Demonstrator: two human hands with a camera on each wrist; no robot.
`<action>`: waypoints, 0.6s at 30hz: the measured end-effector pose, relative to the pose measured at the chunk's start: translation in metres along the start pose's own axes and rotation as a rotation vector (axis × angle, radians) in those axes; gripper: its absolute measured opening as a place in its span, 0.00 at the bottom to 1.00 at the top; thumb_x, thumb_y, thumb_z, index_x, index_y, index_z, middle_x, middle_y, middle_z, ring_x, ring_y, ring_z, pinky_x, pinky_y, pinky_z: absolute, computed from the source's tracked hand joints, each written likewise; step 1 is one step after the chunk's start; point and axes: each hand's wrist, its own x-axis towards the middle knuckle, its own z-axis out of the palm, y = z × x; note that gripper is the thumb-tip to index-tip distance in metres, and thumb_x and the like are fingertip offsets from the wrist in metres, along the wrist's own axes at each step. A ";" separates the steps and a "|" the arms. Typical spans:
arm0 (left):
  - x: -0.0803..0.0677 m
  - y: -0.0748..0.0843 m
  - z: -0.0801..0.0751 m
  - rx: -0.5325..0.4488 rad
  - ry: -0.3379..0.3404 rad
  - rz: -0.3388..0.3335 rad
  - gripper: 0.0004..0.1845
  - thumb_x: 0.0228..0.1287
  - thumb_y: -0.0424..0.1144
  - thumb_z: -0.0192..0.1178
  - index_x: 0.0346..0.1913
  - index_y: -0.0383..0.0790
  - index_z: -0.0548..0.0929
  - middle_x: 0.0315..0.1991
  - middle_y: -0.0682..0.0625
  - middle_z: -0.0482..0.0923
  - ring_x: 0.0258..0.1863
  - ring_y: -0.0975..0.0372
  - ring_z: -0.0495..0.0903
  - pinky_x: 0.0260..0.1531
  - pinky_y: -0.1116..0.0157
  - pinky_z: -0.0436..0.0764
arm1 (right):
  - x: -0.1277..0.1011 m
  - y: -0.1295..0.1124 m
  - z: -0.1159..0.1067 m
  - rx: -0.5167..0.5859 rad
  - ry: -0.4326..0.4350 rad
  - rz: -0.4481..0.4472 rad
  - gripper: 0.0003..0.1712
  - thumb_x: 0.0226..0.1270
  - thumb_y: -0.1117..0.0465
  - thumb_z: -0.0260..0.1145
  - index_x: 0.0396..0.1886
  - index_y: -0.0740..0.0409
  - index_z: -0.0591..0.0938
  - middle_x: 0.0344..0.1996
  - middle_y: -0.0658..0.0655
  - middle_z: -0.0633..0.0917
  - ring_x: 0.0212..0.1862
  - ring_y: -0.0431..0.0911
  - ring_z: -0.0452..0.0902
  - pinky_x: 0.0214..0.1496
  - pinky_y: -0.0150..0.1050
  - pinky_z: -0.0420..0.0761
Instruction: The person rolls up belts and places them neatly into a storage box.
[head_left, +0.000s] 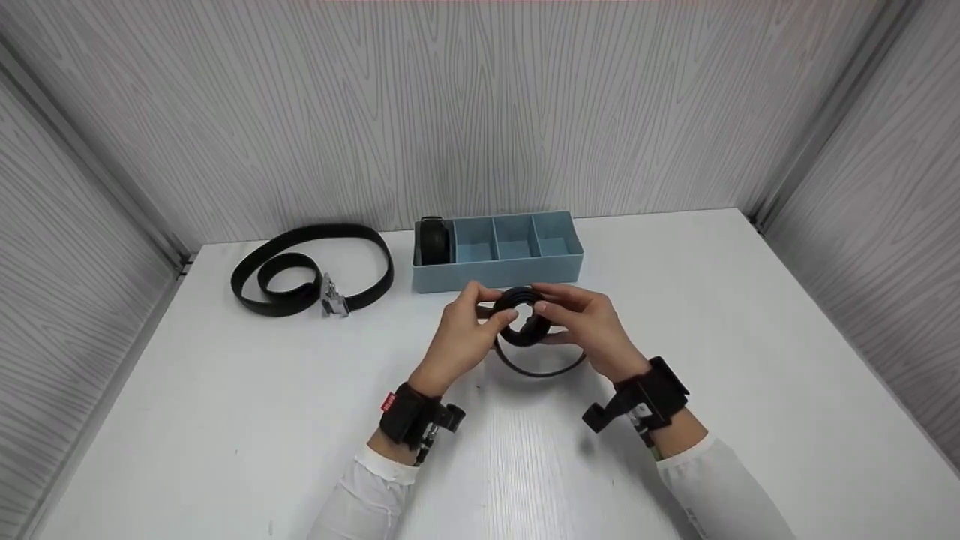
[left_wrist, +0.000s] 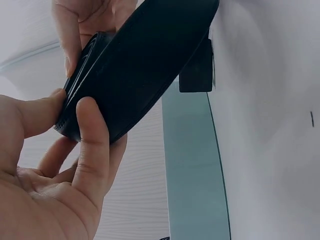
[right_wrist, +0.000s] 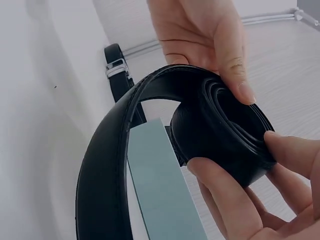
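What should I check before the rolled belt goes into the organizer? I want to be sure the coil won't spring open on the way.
1. Both hands on the coil: left hand and right hand pinch the rolled belt from either side. Ok.
2. Coil fully wound: a loose tail still loops toward the person. Not ok.
3. Free compartment: the blue organizer has three empty sections; the leftmost holds a rolled belt already stored. Ok.
4. Path to the organizer: nothing between hands and box. Ok.
5. Other belt out of the way: lies loosely coiled to the left. Ok.
6. Coil fits a compartment: cannot tell.
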 end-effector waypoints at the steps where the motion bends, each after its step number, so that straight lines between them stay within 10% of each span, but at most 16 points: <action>1: 0.000 0.000 0.000 -0.006 -0.001 0.005 0.14 0.76 0.41 0.64 0.55 0.38 0.75 0.64 0.41 0.78 0.58 0.51 0.83 0.39 0.60 0.88 | 0.000 0.000 0.000 0.002 -0.003 0.002 0.25 0.75 0.63 0.69 0.69 0.63 0.80 0.57 0.63 0.85 0.51 0.51 0.87 0.48 0.51 0.88; 18: 0.000 0.000 0.001 0.080 -0.053 0.062 0.06 0.76 0.37 0.63 0.50 0.40 0.82 0.53 0.47 0.85 0.57 0.54 0.84 0.46 0.58 0.85 | -0.001 -0.004 -0.006 -0.226 -0.183 -0.015 0.24 0.74 0.61 0.70 0.66 0.61 0.82 0.59 0.63 0.85 0.57 0.56 0.85 0.44 0.46 0.89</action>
